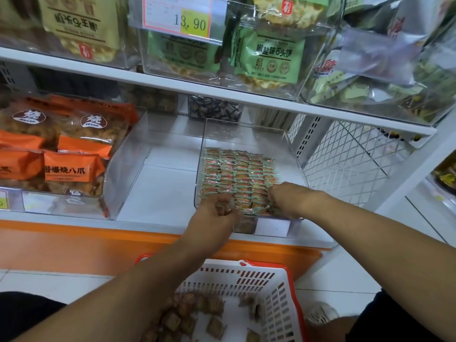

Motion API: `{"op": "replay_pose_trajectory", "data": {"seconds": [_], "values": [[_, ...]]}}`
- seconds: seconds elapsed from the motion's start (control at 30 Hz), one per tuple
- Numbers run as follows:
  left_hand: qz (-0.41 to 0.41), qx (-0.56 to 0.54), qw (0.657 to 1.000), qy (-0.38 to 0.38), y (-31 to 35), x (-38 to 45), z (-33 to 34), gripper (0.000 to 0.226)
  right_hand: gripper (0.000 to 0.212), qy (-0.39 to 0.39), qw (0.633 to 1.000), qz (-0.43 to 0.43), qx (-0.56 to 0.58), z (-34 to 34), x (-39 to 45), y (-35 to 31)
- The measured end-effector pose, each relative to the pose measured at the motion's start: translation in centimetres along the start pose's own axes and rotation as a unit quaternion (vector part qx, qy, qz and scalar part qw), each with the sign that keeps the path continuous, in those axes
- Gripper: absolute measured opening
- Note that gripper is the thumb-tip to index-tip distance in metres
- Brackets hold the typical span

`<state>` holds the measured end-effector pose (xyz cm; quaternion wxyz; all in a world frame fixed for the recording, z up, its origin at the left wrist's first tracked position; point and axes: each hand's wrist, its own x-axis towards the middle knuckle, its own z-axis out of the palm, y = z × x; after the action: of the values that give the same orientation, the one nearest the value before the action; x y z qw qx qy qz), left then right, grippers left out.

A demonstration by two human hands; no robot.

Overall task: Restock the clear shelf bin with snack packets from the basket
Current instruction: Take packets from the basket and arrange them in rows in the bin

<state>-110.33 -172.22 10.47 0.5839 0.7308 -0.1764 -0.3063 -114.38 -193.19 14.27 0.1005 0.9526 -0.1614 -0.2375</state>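
Left hand (pixel 217 213) sits at the front left corner of the clear shelf bin (pixel 293 154), fingers curled around a few small snack packets (pixel 238 176) at the front row. Right hand (pixel 287 197) is at the front right of the same bin, fingers bent down onto the packet layer; whether it pinches a packet or only presses, cannot tell from this view.

Bin contents: 1 flat layer of small packets in neat rows, covering the front and middle of the floor of the bin; rear part bare. Bin stands on the lower white shelf (pixel 160 191), right of centre, front edge near the shelf lip.

Basket (pixel 278 304): white with red rim, on the floor directly below the forearms. Loose brown packets (pixel 187 317) are scattered over its bottom, mostly on the left side.

Surroundings: a second clear bin (pixel 128 166) to the left on the same shelf holds orange snack bags (pixel 74 166). Upper shelf carries clear bins with green cracker packs (pixel 269 60) and a price tag (pixel 180 16) reading 13.90. White wire mesh panel (pixel 345 154) is just right of the bin being filled. Orange base board (pixel 98 245) runs under the shelf.
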Motion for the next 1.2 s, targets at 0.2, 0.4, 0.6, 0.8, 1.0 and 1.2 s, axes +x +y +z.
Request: {"op": "replay_pose_trajectory", "data": {"seconds": [0.2, 0.4, 0.6, 0.8, 1.0, 1.2], "values": [[-0.016, -0.057, 0.998, -0.012, 0.3, -0.1, -0.6, 0.03, 0.03, 0.011, 0.999, -0.018, -0.049, 0.1, 0.0, -0.4], [-0.07, -0.26, 0.956, -0.114, 1.3, 0.2, -2.0, 0.023, 0.036, 0.186, 0.961, -0.084, 0.186, -1.7, -2.6, -0.7], [-0.075, -0.375, 0.893, -0.236, 1.6, 0.1, -2.5, 0.035, 0.053, 0.097, 0.759, -0.21, 0.608, 0.1, -6.2, -3.9], [-0.104, -0.401, 0.883, -0.22, 1.9, 0.1, -3.0, 0.072, 0.021, 0.134, 0.67, -0.163, 0.712, 0.9, -5.6, -4.8], [-0.113, -0.406, 0.885, -0.196, 1.7, -0.1, -3.0, 0.085, 0.023, 0.129, 0.585, -0.166, 0.783, 0.4, -5.7, -3.4], [-0.112, -0.322, 0.919, -0.199, 1.7, -0.6, -2.2, 0.076, 0.022, 0.182, 0.753, -0.173, 0.608, 1.7, -6.1, -5.8]]}}
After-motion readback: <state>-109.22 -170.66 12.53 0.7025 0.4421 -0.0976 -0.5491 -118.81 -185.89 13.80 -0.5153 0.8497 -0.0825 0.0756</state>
